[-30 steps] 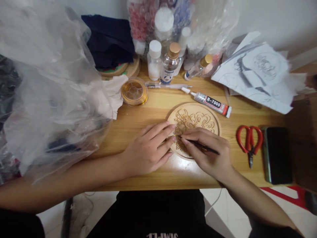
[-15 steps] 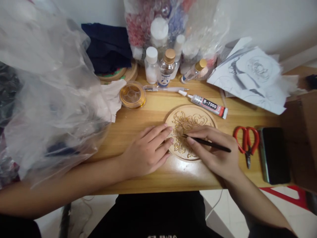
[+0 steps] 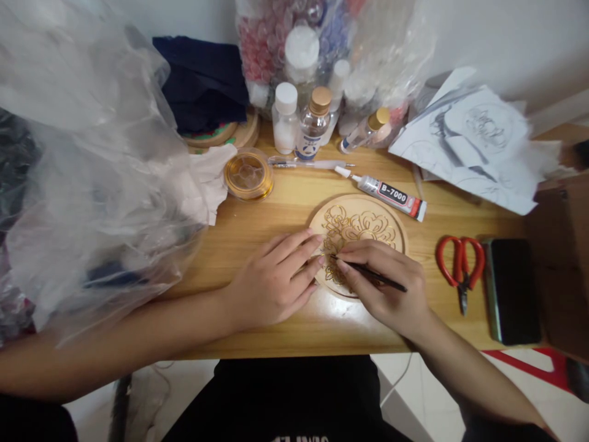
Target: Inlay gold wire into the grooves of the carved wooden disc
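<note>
A round wooden plate [image 3: 399, 228] lies on the table, with raised gold wire outlines of flowers on its face. My left hand [image 3: 278, 279] rests flat at its left edge, fingers stretched out and fingertips on the rim. In a pinch grip, my right hand [image 3: 391, 282] holds slim black tweezers [image 3: 375, 275] over the plate. Their tip is down among the gold lines near my left fingertips. Whether a piece of wire sits in the tip is too small to tell. My right hand covers the plate's lower right part.
Behind the plate lie a glue tube [image 3: 391, 195], a pen [image 3: 308, 164] and a spool of gold wire [image 3: 249, 175]. Several bottles [image 3: 313, 126] stand farther back. Red-handled pliers [image 3: 461, 264] and a phone [image 3: 513, 291] are at right, papers [image 3: 478, 141] behind them. Plastic bags [image 3: 105, 184] crowd the left.
My right hand and the tweezers have moved a little left across the plate, toward my left fingertips. My left hand stays in place. The view has shifted slightly.
</note>
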